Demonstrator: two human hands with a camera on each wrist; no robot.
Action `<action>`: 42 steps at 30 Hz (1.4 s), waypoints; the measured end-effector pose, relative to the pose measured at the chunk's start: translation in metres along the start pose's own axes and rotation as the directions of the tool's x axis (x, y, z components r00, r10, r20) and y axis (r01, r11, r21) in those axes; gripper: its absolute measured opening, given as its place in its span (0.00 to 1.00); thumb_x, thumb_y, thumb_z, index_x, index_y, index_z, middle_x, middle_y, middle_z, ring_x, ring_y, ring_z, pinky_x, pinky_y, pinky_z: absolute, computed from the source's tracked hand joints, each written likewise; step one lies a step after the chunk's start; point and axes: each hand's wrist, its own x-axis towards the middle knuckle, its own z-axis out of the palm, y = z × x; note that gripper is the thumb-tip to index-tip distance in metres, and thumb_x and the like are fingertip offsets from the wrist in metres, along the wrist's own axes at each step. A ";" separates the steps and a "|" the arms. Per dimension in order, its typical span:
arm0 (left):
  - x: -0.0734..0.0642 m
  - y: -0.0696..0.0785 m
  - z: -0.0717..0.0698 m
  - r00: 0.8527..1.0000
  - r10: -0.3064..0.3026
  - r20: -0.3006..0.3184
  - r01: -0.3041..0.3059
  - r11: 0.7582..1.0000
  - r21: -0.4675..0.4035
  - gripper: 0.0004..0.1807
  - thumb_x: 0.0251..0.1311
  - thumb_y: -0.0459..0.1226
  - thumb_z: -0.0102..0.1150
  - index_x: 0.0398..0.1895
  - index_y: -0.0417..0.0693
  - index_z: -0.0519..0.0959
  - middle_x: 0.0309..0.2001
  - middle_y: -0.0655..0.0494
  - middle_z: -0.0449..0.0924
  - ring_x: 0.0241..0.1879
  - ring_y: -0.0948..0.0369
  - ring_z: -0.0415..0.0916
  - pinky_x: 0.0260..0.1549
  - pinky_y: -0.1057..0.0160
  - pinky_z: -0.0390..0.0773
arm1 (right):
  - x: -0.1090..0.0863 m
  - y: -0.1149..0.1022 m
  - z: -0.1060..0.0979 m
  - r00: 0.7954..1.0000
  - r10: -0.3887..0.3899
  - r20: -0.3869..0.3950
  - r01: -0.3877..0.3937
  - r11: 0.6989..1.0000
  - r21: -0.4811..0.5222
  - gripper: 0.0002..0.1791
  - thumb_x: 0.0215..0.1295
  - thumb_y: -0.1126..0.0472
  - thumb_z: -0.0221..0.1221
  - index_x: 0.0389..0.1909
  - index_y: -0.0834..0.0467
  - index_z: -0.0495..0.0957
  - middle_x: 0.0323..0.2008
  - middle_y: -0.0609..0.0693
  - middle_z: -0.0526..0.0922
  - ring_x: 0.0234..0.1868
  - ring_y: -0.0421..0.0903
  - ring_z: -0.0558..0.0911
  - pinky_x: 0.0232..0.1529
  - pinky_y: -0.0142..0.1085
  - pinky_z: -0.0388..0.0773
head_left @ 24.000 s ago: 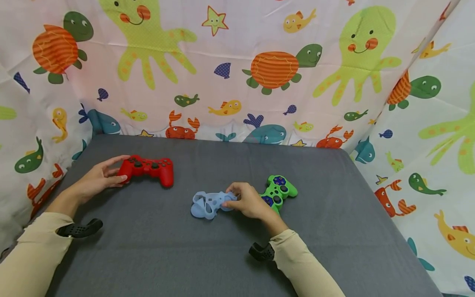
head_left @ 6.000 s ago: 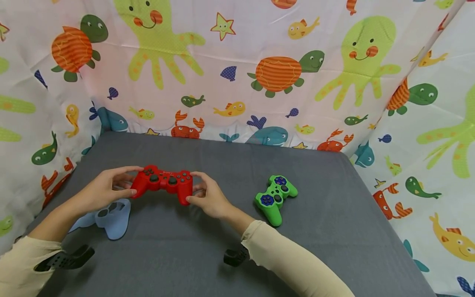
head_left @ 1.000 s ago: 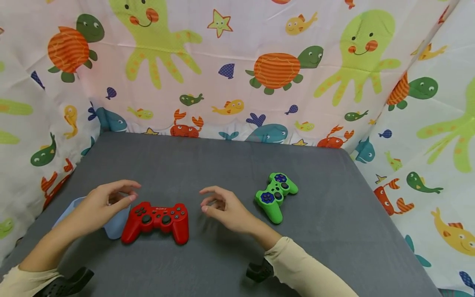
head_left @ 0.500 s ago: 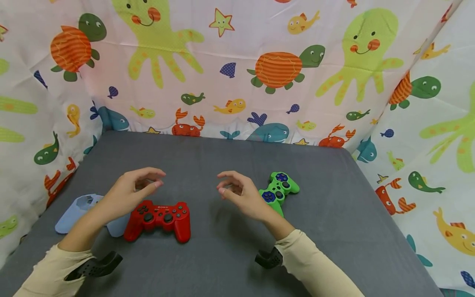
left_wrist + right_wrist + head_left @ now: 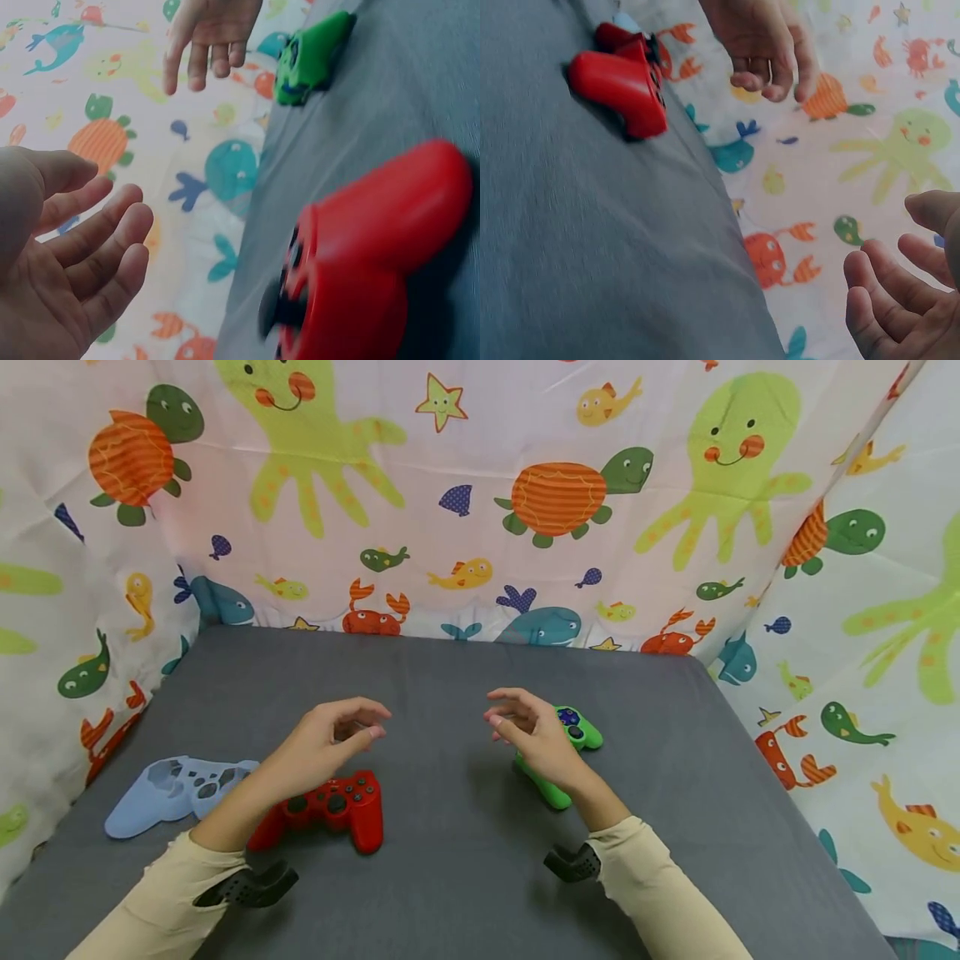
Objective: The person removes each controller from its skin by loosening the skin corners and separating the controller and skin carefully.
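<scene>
As our hands (image 5: 318, 752) (image 5: 546, 742) hung relaxed and empty, the red pad (image 5: 362, 814) lay beside the blue cover (image 5: 172, 795), the green pad (image 5: 588, 735) seemingly remaining.

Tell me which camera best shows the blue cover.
The head view: most of the blue cover shows, though the left forearm hides part. The right wrist view shows a sliver; the left wrist view, none.

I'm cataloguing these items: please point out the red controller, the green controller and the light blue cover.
Red controller (image 5: 317, 811), head view: shell between its sticks.
Green controller (image 5: 315, 55), left wrist view: on its green shell.
Light blue cover (image 5: 161, 804), head view: on its picture-left grip.
</scene>
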 end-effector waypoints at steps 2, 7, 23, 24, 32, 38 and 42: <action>0.007 0.004 0.006 1.000 0.017 0.007 -0.016 1.000 -0.024 0.14 0.73 0.41 0.57 0.57 0.49 0.79 0.52 0.49 0.85 0.41 0.59 0.82 0.39 0.64 0.81 | -0.001 0.002 -0.009 1.000 0.007 -0.020 -0.007 1.000 -0.002 0.19 0.76 0.64 0.54 0.65 0.61 0.72 0.52 0.66 0.83 0.39 0.37 0.85 0.44 0.34 0.83; 0.021 0.017 0.023 0.999 0.046 0.019 -0.044 0.995 -0.090 0.14 0.73 0.40 0.57 0.57 0.48 0.79 0.51 0.49 0.84 0.41 0.59 0.82 0.42 0.62 0.80 | -0.004 0.006 -0.029 0.996 -0.024 -0.082 0.022 1.000 -0.016 0.19 0.75 0.67 0.54 0.64 0.65 0.72 0.51 0.69 0.82 0.37 0.35 0.85 0.41 0.31 0.82; 0.055 0.035 0.087 0.993 0.111 0.039 -0.100 0.970 -0.223 0.13 0.73 0.37 0.57 0.56 0.44 0.80 0.48 0.47 0.85 0.39 0.52 0.82 0.41 0.62 0.79 | -0.012 0.031 -0.066 0.980 0.013 -0.198 -0.023 0.999 -0.049 0.19 0.76 0.68 0.52 0.65 0.66 0.71 0.51 0.69 0.82 0.36 0.38 0.85 0.40 0.36 0.82; 0.057 0.035 0.091 0.993 0.111 0.038 -0.099 0.969 -0.227 0.13 0.72 0.36 0.56 0.55 0.44 0.80 0.48 0.46 0.85 0.39 0.52 0.82 0.41 0.61 0.79 | -0.013 0.033 -0.068 0.980 0.017 -0.200 -0.028 0.998 -0.052 0.19 0.76 0.67 0.52 0.65 0.66 0.71 0.51 0.69 0.82 0.36 0.39 0.86 0.39 0.36 0.82; 0.073 0.036 0.118 0.994 0.099 0.043 -0.085 0.964 -0.253 0.12 0.72 0.35 0.56 0.55 0.43 0.80 0.47 0.44 0.85 0.41 0.43 0.82 0.39 0.62 0.79 | -0.019 0.049 -0.089 0.967 0.035 -0.253 -0.067 0.991 -0.118 0.19 0.76 0.64 0.54 0.64 0.66 0.72 0.52 0.70 0.81 0.38 0.40 0.86 0.40 0.36 0.82; 0.083 0.040 0.139 0.997 0.064 -0.039 -0.072 0.959 -0.273 0.10 0.71 0.32 0.56 0.51 0.42 0.81 0.42 0.42 0.84 0.34 0.51 0.81 0.32 0.65 0.75 | -0.021 0.053 -0.099 0.956 0.034 -0.290 -0.076 0.988 -0.134 0.20 0.76 0.63 0.54 0.64 0.66 0.72 0.53 0.71 0.81 0.40 0.38 0.86 0.41 0.31 0.81; 0.084 0.041 0.151 0.998 -0.035 -0.060 0.023 0.983 -0.184 0.10 0.70 0.35 0.57 0.51 0.46 0.82 0.41 0.49 0.85 0.33 0.55 0.80 0.30 0.63 0.75 | -0.020 0.060 -0.100 0.954 0.035 -0.298 -0.094 0.979 -0.184 0.20 0.76 0.62 0.55 0.64 0.66 0.72 0.53 0.71 0.81 0.44 0.35 0.83 0.45 0.26 0.78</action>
